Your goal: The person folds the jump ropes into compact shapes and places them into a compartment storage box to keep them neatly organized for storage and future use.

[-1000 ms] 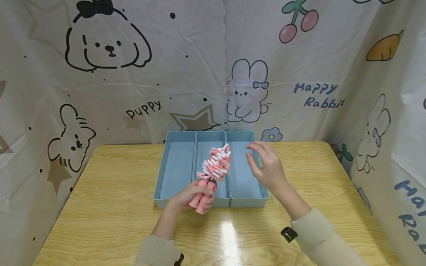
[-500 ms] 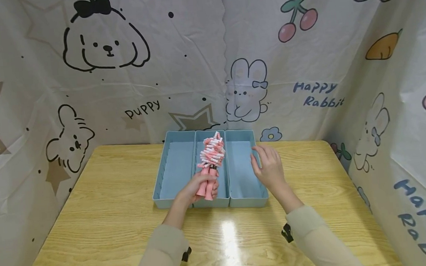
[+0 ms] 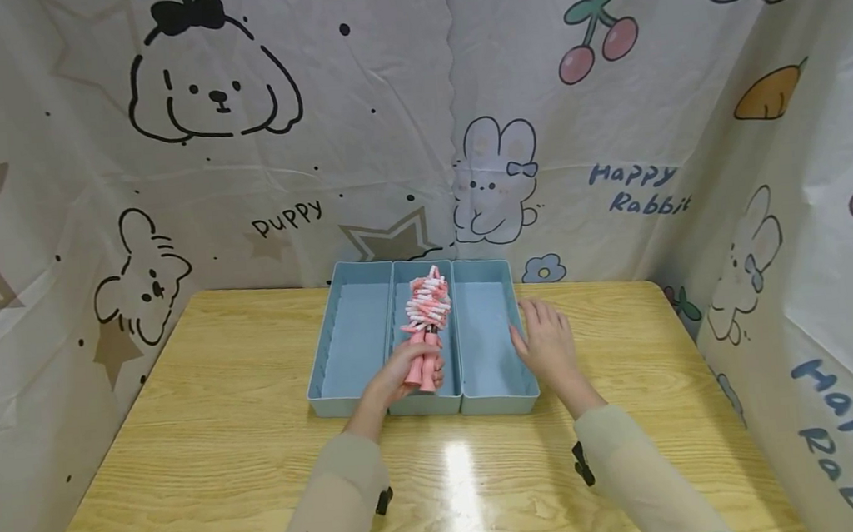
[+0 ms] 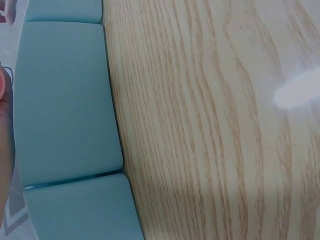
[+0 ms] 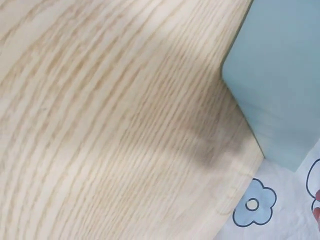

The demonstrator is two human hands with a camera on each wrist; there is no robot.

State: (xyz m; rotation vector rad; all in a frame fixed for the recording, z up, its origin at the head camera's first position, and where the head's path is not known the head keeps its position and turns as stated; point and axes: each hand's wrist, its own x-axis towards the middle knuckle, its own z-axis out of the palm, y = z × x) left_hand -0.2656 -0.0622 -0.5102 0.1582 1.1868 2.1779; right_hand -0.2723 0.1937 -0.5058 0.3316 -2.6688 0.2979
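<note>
My left hand (image 3: 402,370) grips the two pink handles of a beaded jump rope (image 3: 427,303), whose pink and white cord is bundled up beyond the fingers. The bundle lies over the middle blue bin (image 3: 400,275), handles toward me. Only a strip of my left hand (image 4: 5,135) and one round handle end (image 4: 1,84) show in the left wrist view. My right hand (image 3: 549,341) holds nothing; its relaxed fingers are at the outer rim of the right blue bin (image 3: 497,377). At the right wrist view's edge, only fingertips (image 5: 317,212) appear.
A third blue bin (image 3: 352,330) stands at the left, side by side with the others near the back of the wooden table (image 3: 223,449). Behind the table hangs a printed cloth (image 3: 386,135), which also runs along both sides.
My left hand has carried the jump rope forward over the middle bin, its bundle turning more upright. My right hand has shifted slightly right and down to the right bin's outer side.
</note>
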